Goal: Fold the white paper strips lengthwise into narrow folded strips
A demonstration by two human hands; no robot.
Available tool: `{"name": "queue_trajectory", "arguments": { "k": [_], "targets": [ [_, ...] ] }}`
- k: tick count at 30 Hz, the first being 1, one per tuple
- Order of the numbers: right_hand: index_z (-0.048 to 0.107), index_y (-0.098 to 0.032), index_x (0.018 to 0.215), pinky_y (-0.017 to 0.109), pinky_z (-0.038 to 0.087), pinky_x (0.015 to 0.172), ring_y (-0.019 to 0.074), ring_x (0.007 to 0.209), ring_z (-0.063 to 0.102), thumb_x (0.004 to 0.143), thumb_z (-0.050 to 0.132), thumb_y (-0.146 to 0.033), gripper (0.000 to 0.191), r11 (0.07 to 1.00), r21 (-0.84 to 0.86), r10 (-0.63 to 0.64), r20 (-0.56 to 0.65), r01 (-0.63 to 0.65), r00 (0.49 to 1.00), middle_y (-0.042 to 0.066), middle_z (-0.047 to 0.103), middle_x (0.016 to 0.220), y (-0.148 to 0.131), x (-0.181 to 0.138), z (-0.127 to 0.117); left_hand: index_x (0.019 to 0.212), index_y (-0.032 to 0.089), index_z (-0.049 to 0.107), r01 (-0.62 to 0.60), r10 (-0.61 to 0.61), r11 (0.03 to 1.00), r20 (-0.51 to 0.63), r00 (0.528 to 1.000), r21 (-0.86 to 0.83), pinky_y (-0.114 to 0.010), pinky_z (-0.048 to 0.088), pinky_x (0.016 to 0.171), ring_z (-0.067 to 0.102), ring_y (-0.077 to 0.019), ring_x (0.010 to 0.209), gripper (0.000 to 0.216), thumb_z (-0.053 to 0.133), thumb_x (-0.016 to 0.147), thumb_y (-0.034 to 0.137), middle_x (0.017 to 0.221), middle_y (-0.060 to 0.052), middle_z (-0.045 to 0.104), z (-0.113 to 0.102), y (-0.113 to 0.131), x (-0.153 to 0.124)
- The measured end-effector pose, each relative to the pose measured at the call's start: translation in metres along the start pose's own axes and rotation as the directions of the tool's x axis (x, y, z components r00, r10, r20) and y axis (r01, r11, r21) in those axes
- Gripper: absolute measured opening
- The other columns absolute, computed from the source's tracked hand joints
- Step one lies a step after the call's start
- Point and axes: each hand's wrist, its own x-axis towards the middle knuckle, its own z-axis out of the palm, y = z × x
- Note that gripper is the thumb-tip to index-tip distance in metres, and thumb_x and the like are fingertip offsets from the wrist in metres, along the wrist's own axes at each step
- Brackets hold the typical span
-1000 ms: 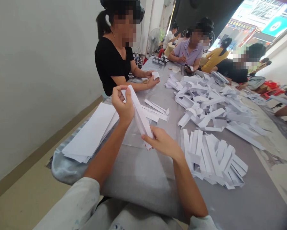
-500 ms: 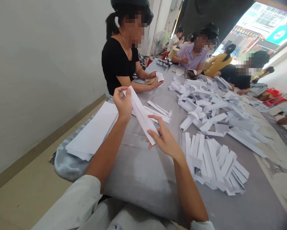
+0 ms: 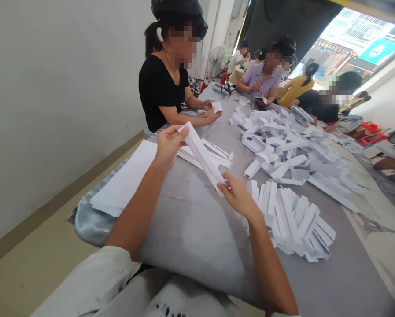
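A long folded strip of white paper (image 3: 202, 156) is held slantwise above the table, a crease running along its length. My left hand (image 3: 169, 144) is closed on its upper end, thumb on top. At the lower end, my right hand (image 3: 238, 193) pinches the strip between thumb and fingers. Under and behind it lie a few flat folded paper strips (image 3: 217, 152). To the left of my left forearm rests a stack of white paper sheets (image 3: 124, 180), partly covered by that arm.
Folded strips form a near pile (image 3: 293, 220) on my right, with a larger heap of folded paper (image 3: 279, 141) beyond. A co-worker in black (image 3: 164, 88) sits at the grey-covered table's (image 3: 184, 246) left side, holding white paper. Other people sit farther along. A wall (image 3: 58, 88) stands left.
My right hand has shifted to the right and now grips the strip's lower end more tightly. My left hand has turned slightly at the upper end. The view has shifted a little.
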Motion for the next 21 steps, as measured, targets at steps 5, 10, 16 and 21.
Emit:
{"name": "queue_trajectory", "arguments": {
  "k": [5,10,16,21],
  "targets": [
    [0.065,-0.021,0.099,0.042,0.051,0.092,0.031,0.104,0.067,0.097,0.055,-0.021,0.01,0.966,-0.257,-0.056,-0.116,0.024,0.992,0.012,0.074,0.105,0.051,-0.008,0.005,0.087,0.026,0.084,-0.152,0.001,0.937,0.432,0.902,0.316,-0.035,0.064,0.073,0.075,-0.0217,0.079,0.021,0.091,0.084,0.045,0.086,-0.007,0.081,-0.009,0.044,-0.07],
    [0.065,-0.019,0.105,0.042,0.05,0.093,0.0317,0.105,0.067,0.09,0.054,-0.009,0.021,0.962,-0.268,-0.106,-0.16,0.061,0.981,0.014,0.073,0.11,0.078,-0.025,0.005,0.092,0.03,0.082,-0.402,-0.084,0.76,0.691,0.718,0.511,-0.04,0.064,0.083,0.078,-0.0255,0.09,0.006,0.079,0.093,0.034,0.099,-0.006,0.083,-0.039,0.055,-0.129],
    [0.067,-0.02,0.11,0.04,0.052,0.094,0.0285,0.105,0.068,0.096,0.055,-0.009,0.022,0.927,-0.276,-0.32,-0.224,0.255,0.921,0.011,0.074,0.112,0.085,-0.059,0.024,0.094,0.022,0.079,-0.501,-0.083,0.379,0.568,0.819,0.778,-0.047,0.06,0.09,0.072,-0.0295,0.099,0.017,0.063,0.096,0.027,0.099,-0.009,0.081,-0.101,0.003,-0.129],
    [0.066,-0.02,0.103,0.036,0.055,0.09,0.0257,0.104,0.067,0.102,0.051,-0.007,0.02,0.842,-0.421,-0.431,-0.153,0.336,0.889,0.012,0.073,0.112,0.082,-0.083,0.053,0.124,0.017,0.078,-0.548,-0.326,0.17,0.572,0.753,0.819,-0.049,0.054,0.106,0.066,-0.0325,0.121,0.047,0.054,0.085,0.004,0.126,-0.011,0.079,-0.11,-0.019,-0.131]
  ]
}}
